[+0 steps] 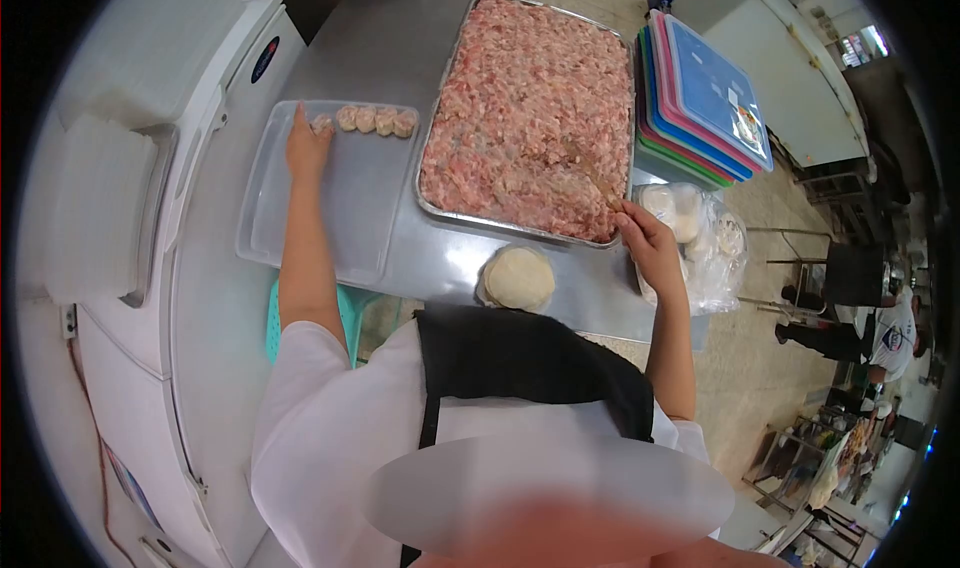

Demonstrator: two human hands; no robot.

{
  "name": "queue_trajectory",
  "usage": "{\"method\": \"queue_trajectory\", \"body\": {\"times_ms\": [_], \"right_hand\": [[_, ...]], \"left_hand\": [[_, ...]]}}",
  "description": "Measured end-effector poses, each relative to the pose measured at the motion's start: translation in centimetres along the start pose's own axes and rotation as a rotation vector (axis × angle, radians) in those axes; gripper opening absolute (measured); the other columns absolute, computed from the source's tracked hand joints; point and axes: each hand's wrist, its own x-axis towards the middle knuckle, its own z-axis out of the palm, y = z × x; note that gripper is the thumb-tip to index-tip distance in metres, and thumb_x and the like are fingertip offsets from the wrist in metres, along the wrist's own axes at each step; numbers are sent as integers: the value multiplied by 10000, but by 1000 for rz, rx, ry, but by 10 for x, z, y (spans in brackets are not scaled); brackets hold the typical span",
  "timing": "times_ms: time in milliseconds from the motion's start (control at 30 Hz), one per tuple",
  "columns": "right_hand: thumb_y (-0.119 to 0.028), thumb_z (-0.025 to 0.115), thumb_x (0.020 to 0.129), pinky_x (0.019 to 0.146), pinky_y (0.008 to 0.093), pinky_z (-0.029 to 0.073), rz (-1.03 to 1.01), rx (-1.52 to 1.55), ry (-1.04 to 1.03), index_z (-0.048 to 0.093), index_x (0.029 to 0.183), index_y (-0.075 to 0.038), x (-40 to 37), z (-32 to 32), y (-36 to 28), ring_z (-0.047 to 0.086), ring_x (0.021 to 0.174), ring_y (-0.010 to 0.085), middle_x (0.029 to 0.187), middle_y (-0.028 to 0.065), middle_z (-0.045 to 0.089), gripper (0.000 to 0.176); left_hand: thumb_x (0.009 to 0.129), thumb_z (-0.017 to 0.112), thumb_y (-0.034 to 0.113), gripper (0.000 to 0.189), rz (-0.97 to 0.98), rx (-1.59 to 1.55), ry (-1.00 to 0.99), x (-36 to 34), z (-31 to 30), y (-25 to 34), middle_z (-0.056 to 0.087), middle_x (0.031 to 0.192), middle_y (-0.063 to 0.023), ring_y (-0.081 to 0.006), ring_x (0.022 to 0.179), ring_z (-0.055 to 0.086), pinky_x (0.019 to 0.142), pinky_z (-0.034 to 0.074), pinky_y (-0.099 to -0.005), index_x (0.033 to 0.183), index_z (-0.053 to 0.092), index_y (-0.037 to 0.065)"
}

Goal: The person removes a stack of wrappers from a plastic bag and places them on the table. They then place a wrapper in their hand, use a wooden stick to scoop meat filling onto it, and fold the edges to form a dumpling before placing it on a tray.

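Note:
My left hand [307, 146] is over the upper left part of a clear plastic tray [330, 198], its fingers closed around a small meat-filled dumpling [321, 124]. Beside it, a short row of similar dumplings [377, 120] runs along the tray's far edge. My right hand [650, 240] grips a thin, flat brownish spatula [600, 182] at the near right corner of a large metal pan. Its tip rests in the ground meat [530, 98] that fills the pan [520, 230]. Close to my body lies a stack of round dough wrappers [518, 278].
Colourful lidded containers [715, 88] are stacked right of the pan. Plastic bags of wrappers [700, 238] lie by my right forearm. A white refrigerator [215, 268] stands close on the left, a teal stool [350, 313] under the table. Another person [885, 333] is far right.

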Motion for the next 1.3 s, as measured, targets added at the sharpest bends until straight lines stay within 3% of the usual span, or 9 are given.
{"method": "queue_trajectory", "body": {"times_ms": [200, 400, 467, 600, 733, 933, 1167, 1233, 1300], "right_hand": [[-209, 604, 943, 687, 213, 439, 30, 24, 3, 617, 1196, 16, -4, -1, 1, 515, 763, 60, 878, -1, 619, 339], [-211, 604, 942, 704, 225, 453, 5, -52, 3, 623, 1194, 3, -7, -5, 3, 532, 775, 72, 904, 8, 634, 332], [-210, 605, 941, 726, 233, 458, 3, -44, -2, 622, 1196, 1, -4, -9, 3, 544, 799, 80, 923, 17, 642, 332], [-205, 605, 939, 787, 244, 459, -116, -75, -13, 609, 1210, 0, 12, -23, 5, 559, 870, 90, 962, 36, 655, 340], [-206, 585, 944, 758, 257, 444, -232, -247, -72, 590, 1232, -7, 30, -41, 10, 559, 821, 126, 938, 48, 649, 350], [-218, 551, 918, 761, 409, 483, -434, -798, -130, 660, 1106, -84, 63, -70, 6, 618, 878, 334, 959, 166, 663, 256], [-311, 573, 891, 714, 451, 497, -480, -1032, 25, 700, 898, -82, 78, -80, -33, 639, 832, 347, 851, 152, 675, 262], [-301, 574, 893, 711, 450, 489, -483, -1096, -20, 708, 939, -87, 80, -81, -38, 636, 820, 351, 851, 167, 670, 257], [-255, 580, 869, 677, 449, 509, -511, -1150, 18, 697, 840, -67, 81, -78, -42, 649, 785, 344, 812, 152, 674, 224]], "left_hand": [[800, 720, 183, 808, 67, -79, -105, 23, 15, -4, 622, 1168, -204, -331, 1045, 619, 853, 492, -405, 1476, 282, 139], [839, 659, 137, 610, 442, -94, 0, -2, -4, -4, 591, 1207, -205, -328, 1054, 608, 916, 472, -378, 1388, 409, 51], [831, 664, 109, 418, 166, -364, -335, -49, -61, 45, 616, 1169, -141, -247, 1027, 613, 899, 473, -330, 1222, 548, 16], [864, 636, 73, 218, 110, -947, -1123, -158, -124, 69, 661, 1022, -54, -155, 941, 620, 790, 500, -310, 1078, 610, 37], [885, 578, 58, 184, -163, -884, -1458, -248, -127, 56, 662, 1039, -75, -121, 925, 608, 793, 489, -261, 1054, 632, 9], [940, 554, 163, 311, -125, -698, -1033, -364, -3, -5, 676, 1065, -109, -194, 1054, 596, 890, 465, -287, 1212, 590, 16], [917, 593, 228, 442, -67, -616, -1290, -405, 67, -73, 619, 1208, -168, -263, 1183, 539, 993, 407, -340, 1305, 519, 29], [893, 631, 247, 518, -307, -559, -1284, -398, 57, -62, 618, 1204, -185, -273, 1165, 553, 978, 423, -342, 1350, 482, 55], [869, 662, 245, 590, -169, -502, -1286, -407, 71, -73, 641, 1129, -180, -260, 1054, 600, 891, 470, -333, 1389, 440, 81]]}}
